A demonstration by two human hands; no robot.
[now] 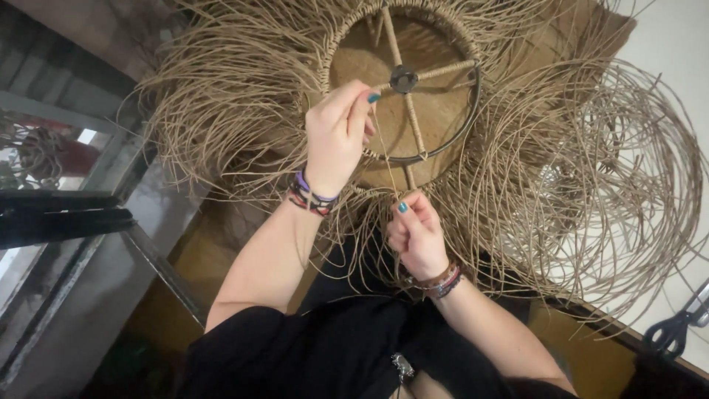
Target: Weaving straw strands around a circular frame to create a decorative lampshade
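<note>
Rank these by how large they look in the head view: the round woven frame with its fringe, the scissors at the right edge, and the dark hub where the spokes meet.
1. Woven frame, by far the largest.
2. Scissors, partly cut off by the edge.
3. Dark hub, smallest.

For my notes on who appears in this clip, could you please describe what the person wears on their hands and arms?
Both forearms are bare below short black sleeves. The left hand has teal-painted nails and a stack of purple, black and red bracelets at the wrist. The right hand also has teal nails, with thin brown, red and dark blue bracelets.
</note>
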